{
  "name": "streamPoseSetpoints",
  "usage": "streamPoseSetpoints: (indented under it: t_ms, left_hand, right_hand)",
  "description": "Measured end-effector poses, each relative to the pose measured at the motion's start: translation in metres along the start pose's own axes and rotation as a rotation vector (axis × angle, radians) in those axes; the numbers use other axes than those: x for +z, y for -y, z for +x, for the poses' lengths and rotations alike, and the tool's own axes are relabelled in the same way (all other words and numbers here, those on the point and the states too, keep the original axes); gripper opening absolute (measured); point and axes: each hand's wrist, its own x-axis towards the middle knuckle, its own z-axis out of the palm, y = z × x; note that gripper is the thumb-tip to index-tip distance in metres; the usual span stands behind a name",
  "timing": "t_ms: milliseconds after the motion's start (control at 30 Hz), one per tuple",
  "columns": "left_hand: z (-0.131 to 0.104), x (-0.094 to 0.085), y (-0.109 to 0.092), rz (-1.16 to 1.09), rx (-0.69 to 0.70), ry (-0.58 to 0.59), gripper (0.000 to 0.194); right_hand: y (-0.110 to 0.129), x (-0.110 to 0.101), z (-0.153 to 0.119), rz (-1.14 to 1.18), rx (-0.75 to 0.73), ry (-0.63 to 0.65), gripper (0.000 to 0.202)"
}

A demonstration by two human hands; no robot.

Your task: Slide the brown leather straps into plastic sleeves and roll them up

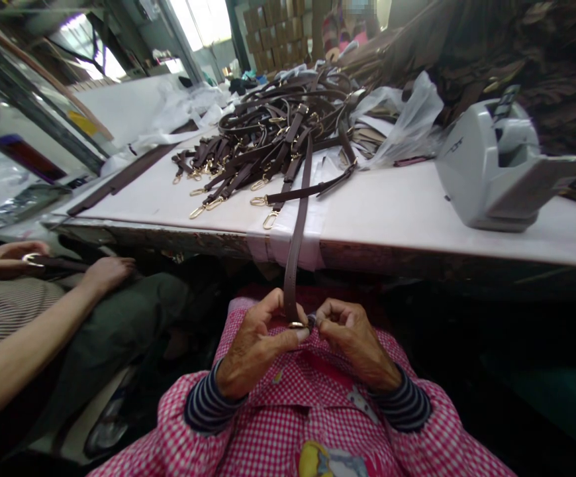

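Observation:
A dark brown leather strap [295, 258] runs down from the table edge to my lap. My left hand [255, 344] pinches its lower end between thumb and fingers, beside a gold-coloured metal buckle [297, 325]. Close to the buckle's right side, my right hand [355, 341] is closed in a pinch. A small pale, shiny bit shows at its fingertips, too small to name. The strap's upper part lies across a heap of similar brown straps [258, 156], many with gold clasps.
The white-topped table [387, 212] spans the front. A grey tape dispenser [486, 165] stands at right, near crumpled clear plastic [412, 119]. To my left, a co-worker's hands [106, 275] hold another buckled strap. Stacked cartons [275, 36] and another person are at the back.

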Motion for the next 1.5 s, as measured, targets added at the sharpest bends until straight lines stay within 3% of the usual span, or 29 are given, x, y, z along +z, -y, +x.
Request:
streamPoseSetpoints:
  t_ms: [167,333,433,533,633,767,900,1067,1500]
  left_hand:
    - [0.004,-0.004,0.007,-0.062,-0.044,0.010,0.018]
    - [0.007,-0.001,0.009,0.153,0.002,0.025,0.014]
    - [0.009,0.001,0.009,0.212,0.030,0.026,0.011]
    - [0.011,0.002,0.011,0.280,0.086,-0.058,0.007]
    - [0.012,0.002,0.014,0.224,0.089,-0.111,0.009]
    - [0.010,-0.004,0.016,0.070,0.080,-0.103,0.015]
    - [0.009,-0.009,0.014,0.042,0.100,-0.085,0.015]
    - [0.009,-0.007,0.014,0.023,0.118,-0.038,0.014]
    - [0.008,-0.004,0.011,0.128,0.110,0.033,0.011]
  right_hand:
    - [-0.001,0.000,0.002,-0.235,-0.122,0.035,0.013]
    - [-0.008,0.001,0.003,-0.640,-0.257,-0.016,0.014]
    - [-0.008,0.002,0.002,-0.720,-0.314,-0.013,0.017]
    - [-0.006,0.007,-0.002,-0.687,-0.363,0.005,0.016]
    - [-0.004,0.009,-0.005,-0.548,-0.309,0.008,0.014]
    - [-0.002,-0.002,-0.007,-0.325,-0.174,-0.026,0.013]
    - [0.001,-0.016,-0.005,-0.244,-0.120,-0.069,0.020]
    - [0.001,-0.016,-0.003,-0.262,-0.093,0.075,0.029]
    - [-0.004,-0.015,0.002,-0.186,0.001,0.169,0.023]
